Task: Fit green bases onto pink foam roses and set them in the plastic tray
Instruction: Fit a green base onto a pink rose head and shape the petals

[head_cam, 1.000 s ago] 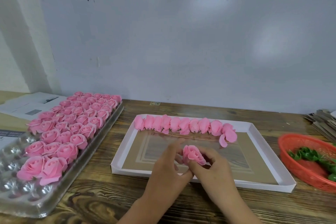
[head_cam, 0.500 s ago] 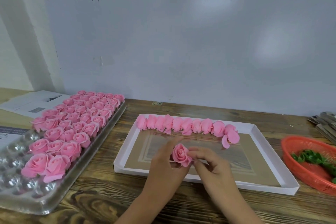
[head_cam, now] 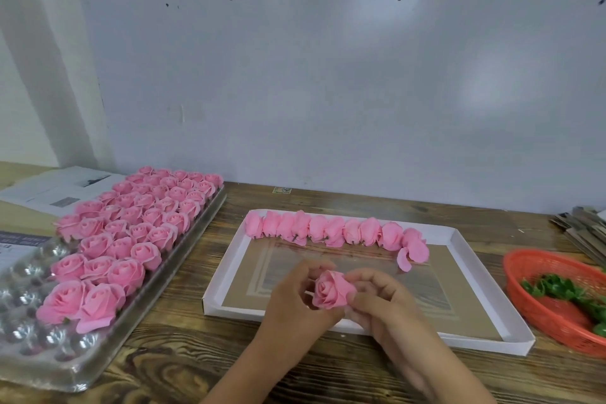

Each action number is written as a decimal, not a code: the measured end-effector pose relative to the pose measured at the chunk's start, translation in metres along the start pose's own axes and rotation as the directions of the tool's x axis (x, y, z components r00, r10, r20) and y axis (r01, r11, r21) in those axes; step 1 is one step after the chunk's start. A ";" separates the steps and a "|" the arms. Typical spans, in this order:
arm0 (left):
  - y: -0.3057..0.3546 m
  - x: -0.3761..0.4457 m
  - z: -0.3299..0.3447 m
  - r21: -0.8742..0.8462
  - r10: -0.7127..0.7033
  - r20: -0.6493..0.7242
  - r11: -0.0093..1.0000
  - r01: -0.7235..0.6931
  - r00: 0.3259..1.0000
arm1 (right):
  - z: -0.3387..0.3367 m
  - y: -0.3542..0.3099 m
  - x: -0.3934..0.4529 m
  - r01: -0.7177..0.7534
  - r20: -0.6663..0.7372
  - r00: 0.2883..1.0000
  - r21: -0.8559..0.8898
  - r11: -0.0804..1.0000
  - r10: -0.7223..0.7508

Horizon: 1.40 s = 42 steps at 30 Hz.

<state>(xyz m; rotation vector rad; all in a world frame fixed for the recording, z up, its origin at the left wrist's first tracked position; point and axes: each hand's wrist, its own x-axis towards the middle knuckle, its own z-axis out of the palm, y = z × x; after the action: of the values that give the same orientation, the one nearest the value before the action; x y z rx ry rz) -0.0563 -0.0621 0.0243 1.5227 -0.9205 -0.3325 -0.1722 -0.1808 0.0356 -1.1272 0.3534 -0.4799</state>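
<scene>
At nine o'clock from our hands sits the clear plastic tray (head_cam: 42, 361), its far cups filled with finished pink roses (head_cam: 141, 226) and its nearest cups bare; the last two blooms in the front row lean outward. Behind it, at about ten o'clock, lie some printed papers (head_cam: 62, 187). Straight ahead at twelve o'clock is the shallow white box (head_cam: 485, 279) with a row of unfinished roses (head_cam: 334, 231) on their sides along its far wall and one loose petal (head_cam: 404, 261) at the row's right end. Over the box's near edge we hold the rose in hand (head_cam: 331, 290), bloom facing up toward us. Our left hand (head_cam: 295, 302) has its fingers curled round the rose's left side, and our right hand (head_cam: 383, 308) pinches its right side with curled fingers; both grips are closed on the flower, though its underside is hidden, so we cannot tell whether a green base is on it yet. To do this step well, we judge that we should keep the pinch low on the rose, light enough not to crease the foam petals, and turn it until the base sits square before carrying it toward nine o'clock to the next free cup. At three o'clock the orange basket (head_cam: 524, 272) holds the green bases (head_cam: 557, 287), and at two o'clock a stack of flat grey pieces (head_cam: 583, 226) rests on the wooden table (head_cam: 183, 371).
</scene>
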 end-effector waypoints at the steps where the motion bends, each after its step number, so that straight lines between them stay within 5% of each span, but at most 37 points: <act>1: 0.001 0.000 0.000 -0.026 0.000 0.001 1.000 0.000 1.000 | 0.000 -0.002 0.000 -0.040 0.039 0.999 0.101 0.994 0.036; 4: 0.004 0.000 0.001 -0.103 0.004 0.028 0.995 -0.001 1.000 | 0.003 -0.007 -0.001 -0.143 0.176 0.980 0.326 0.934 0.088; 8: 0.009 -0.002 0.008 -0.247 -0.032 0.216 0.965 0.086 0.976 | 0.014 -0.003 -0.003 -0.261 0.325 0.938 0.429 0.865 0.121; 10: 0.012 -0.001 0.012 -0.265 -0.040 0.192 0.960 0.091 0.981 | 0.018 0.000 -0.004 -0.275 0.357 0.927 0.438 0.856 0.115; 15: 0.014 0.001 0.009 -0.351 -0.075 0.118 0.929 0.112 0.990 | 0.025 0.004 -0.006 -0.259 0.331 0.935 0.386 0.885 0.129; 25: 0.017 -0.003 0.019 -0.324 -0.077 0.075 0.941 0.097 0.994 | 0.025 0.010 -0.001 -0.151 0.185 0.981 0.552 0.820 0.057; 37: 0.026 -0.001 0.004 -0.374 -0.178 0.249 0.889 0.264 0.952 | 0.026 0.010 -0.006 -0.348 0.286 0.928 0.438 0.829 0.238; 42: 0.027 0.000 0.007 -0.339 -0.229 0.156 0.901 0.270 0.961 | 0.030 0.012 -0.004 -0.234 0.248 0.953 0.244 0.941 0.173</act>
<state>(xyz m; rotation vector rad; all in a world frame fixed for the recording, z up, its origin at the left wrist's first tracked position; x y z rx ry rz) -0.0705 -0.0643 0.0482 1.2907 -0.7028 -0.7402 -0.1585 -0.1507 0.0364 -0.8550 0.1976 -0.2053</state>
